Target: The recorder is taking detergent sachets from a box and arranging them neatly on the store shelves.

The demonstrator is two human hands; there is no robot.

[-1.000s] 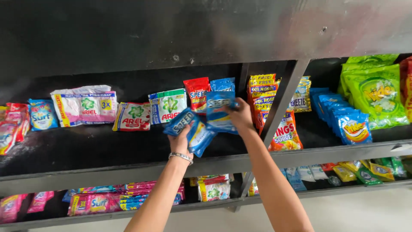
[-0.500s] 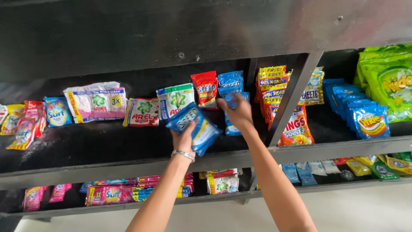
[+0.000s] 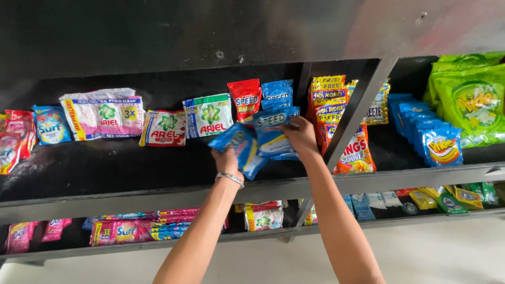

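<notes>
Now | left hand point(image 3: 227, 160): blue sachets point(image 3: 239, 147) | right hand point(image 3: 301, 135): blue sachet point(image 3: 271, 131)

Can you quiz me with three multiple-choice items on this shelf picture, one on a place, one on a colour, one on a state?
1. Where is the red sachet?
A. at the back of the upper shelf, beside a blue sachet
B. on the lower shelf
C. in the right hand

2. What colour are the sachets in the left hand?
A. green
B. blue
C. yellow

3. What is the right hand doing?
A. hanging free
B. resting flat on the shelf
C. gripping a blue packet

Answers: 1 A, it stands behind the hands by the blue one. 2 B, both wrappers show blue. 3 C, fingers close on its edge.
</notes>
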